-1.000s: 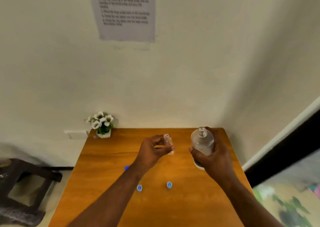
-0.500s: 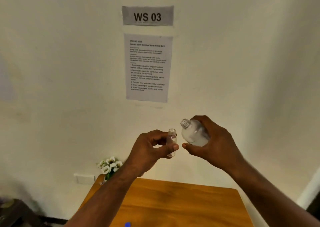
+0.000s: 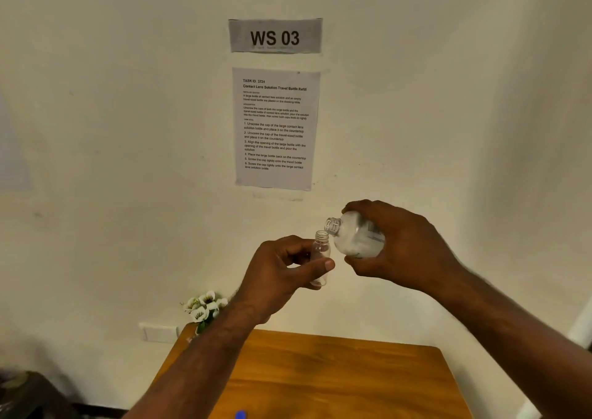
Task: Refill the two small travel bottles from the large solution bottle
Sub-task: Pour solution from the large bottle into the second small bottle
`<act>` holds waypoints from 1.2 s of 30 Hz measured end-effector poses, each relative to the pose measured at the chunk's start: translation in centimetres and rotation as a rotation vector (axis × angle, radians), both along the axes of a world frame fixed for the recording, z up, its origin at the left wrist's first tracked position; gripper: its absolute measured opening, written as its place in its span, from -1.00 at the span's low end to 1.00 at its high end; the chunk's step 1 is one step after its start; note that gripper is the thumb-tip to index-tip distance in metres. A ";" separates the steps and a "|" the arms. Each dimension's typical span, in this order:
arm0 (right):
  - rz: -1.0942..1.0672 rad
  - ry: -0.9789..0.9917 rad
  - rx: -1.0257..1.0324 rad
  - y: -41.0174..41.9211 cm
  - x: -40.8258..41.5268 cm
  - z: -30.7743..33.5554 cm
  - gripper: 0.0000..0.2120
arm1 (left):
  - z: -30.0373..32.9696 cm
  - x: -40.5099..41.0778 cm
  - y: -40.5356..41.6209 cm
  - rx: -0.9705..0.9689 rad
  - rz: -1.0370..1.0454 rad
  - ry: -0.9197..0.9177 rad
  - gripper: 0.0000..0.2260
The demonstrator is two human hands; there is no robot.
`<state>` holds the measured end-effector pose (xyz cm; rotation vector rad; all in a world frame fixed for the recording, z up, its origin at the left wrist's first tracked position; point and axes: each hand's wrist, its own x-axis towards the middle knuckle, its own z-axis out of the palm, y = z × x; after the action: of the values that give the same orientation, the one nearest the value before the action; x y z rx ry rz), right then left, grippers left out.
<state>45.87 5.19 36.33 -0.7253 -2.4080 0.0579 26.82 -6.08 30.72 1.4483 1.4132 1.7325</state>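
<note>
My left hand grips a small clear travel bottle, upright and uncapped, held in the air above the wooden table. My right hand holds the large solution bottle, uncapped and tilted left, its mouth just above and right of the small bottle's opening. The large bottle holds clear liquid. No stream is visible between the two mouths. One blue cap lies at the bottom edge of the table. The second travel bottle is out of view.
A small pot of white flowers stands at the table's back left corner. A wall socket sits left of it. An instruction sheet and a "WS 03" sign hang on the wall. A dark stool is at lower left.
Both hands rose from table level with the bottles and the view tilted up. The large bottle has tipped further left, its mouth now close over the small bottle's opening.
</note>
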 end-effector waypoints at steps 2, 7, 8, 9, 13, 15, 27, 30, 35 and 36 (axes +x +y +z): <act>-0.009 -0.017 0.004 -0.1 0.0 0.2 -0.30 | -0.1 0.0 -0.1 0.001 -0.005 -0.012 -0.81; -0.019 -0.059 0.023 -0.4 -0.3 0.6 -0.30 | -0.3 -0.3 -0.5 -0.009 0.002 -0.012 -0.78; -0.021 -0.070 0.029 -0.4 -0.4 0.8 -0.30 | -0.3 -0.3 -0.5 -0.012 0.006 -0.014 -0.78; -0.022 -0.083 0.038 -0.4 -0.4 0.9 -0.29 | -0.3 -0.3 -0.6 -0.015 0.011 -0.019 -0.78; -0.014 -0.144 0.067 -0.3 -0.9 1.3 -0.31 | -0.3 -0.4 -0.8 -0.015 0.018 -0.038 -0.81; -0.013 -0.166 0.076 -0.2 -1.1 1.5 -0.31 | -0.3 -0.5 -0.8 -0.012 0.013 -0.047 -0.81; -0.015 -0.223 0.089 -0.4 -2.0 2.3 -0.33 | -0.4 -1.2 -0.7 -0.014 0.035 -0.039 -0.82; -0.016 -0.246 0.098 -0.4 -2.1 2.6 -0.34 | -0.5 -1.2 -0.6 -0.015 0.033 -0.055 -0.81; -0.015 -0.313 0.126 -0.2 -2.2 3.2 -0.31 | -0.4 -1.1 -0.6 -0.020 0.009 -0.099 -0.81; -0.015 -0.325 0.132 -0.2 -2.3 3.3 -0.30 | -0.4 -1.1 -0.6 -0.021 0.009 -0.097 -0.81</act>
<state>43.61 4.98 39.62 -0.7382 -2.6813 -0.2410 25.72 -6.64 30.30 1.3306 1.3850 1.7639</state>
